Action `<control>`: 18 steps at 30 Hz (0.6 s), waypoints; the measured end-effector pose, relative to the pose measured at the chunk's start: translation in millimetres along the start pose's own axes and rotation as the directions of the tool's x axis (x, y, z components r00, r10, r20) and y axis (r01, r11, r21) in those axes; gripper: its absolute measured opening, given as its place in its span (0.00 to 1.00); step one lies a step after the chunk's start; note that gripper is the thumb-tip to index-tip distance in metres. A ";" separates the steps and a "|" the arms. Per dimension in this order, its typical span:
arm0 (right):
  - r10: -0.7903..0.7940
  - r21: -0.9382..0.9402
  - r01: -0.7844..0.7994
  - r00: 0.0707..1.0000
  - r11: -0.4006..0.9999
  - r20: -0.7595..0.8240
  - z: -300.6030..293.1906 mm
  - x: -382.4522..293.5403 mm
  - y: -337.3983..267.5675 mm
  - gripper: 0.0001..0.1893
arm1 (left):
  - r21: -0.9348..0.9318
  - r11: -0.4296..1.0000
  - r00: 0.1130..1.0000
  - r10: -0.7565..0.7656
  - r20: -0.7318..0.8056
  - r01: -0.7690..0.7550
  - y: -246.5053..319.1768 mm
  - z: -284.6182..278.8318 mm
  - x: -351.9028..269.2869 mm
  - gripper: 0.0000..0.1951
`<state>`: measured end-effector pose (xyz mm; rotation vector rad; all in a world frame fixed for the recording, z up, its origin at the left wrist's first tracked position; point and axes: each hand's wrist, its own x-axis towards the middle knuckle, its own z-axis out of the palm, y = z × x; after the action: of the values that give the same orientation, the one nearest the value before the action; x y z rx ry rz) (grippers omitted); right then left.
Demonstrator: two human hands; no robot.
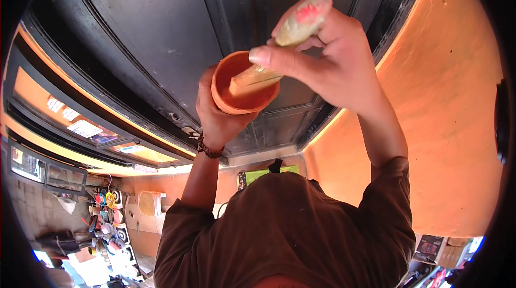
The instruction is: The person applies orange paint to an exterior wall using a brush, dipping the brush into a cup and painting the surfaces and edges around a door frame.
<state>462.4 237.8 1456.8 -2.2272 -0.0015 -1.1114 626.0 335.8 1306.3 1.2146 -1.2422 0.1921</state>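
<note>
My left hand is wrapped around an orange cup, which tilts so that its open mouth faces me. Between the thumb and fingers of my right hand is a paintbrush, its pale handle marked with pinkish red. The brush's orange-coated lower end reaches inside the cup. How much paint lies at the bottom cannot be seen behind the brush. Both hands are raised in front of a black panelled door.
An orange wall runs along the right, close to my right arm. Dark-framed windows line the left. Lower left, cluttered goods stand beside a walkway. Boxes sit at lower right.
</note>
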 end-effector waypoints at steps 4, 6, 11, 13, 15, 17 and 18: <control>0.158 0.230 -0.197 0.971 0.953 0.179 -6.7 11.5 23.1 0.14 | 0.013 1.000 1.000 0.017 0.018 -0.017 4.9 2.0 6.1 0.45; 0.180 0.365 -0.276 0.944 0.889 0.275 -8.2 12.4 35.5 0.16 | -0.026 1.000 0.999 -0.014 0.045 0.015 4.0 3.4 6.6 0.45; 0.311 0.356 -0.401 0.907 0.844 0.284 -4.3 11.6 47.2 0.22 | -0.041 0.995 0.992 -0.091 0.092 0.095 -4.5 3.9 6.0 0.45; 0.338 0.357 -0.430 0.894 0.829 0.293 -3.5 12.4 50.3 0.23 | -0.114 0.975 0.962 -0.162 0.221 0.191 -6.1 2.5 7.3 0.51; 0.359 0.386 -0.455 0.885 0.802 0.298 -3.0 12.3 53.0 0.24 | -0.134 0.968 0.956 -0.176 0.236 0.211 -9.1 4.1 6.8 0.51; 0.380 0.381 -0.473 0.876 0.794 0.296 -3.5 12.7 54.6 0.24 | -0.155 0.960 0.948 -0.191 0.254 0.235 -12.0 6.2 6.8 0.52; 0.402 0.378 -0.493 0.866 0.784 0.297 -3.7 13.0 54.5 0.24 | -0.180 0.954 0.945 -0.189 0.265 0.241 -12.4 6.6 6.7 0.52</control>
<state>483.0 189.0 1438.2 -1.7800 0.1703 -0.5475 633.1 322.3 1303.2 1.2030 -1.2935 -0.2546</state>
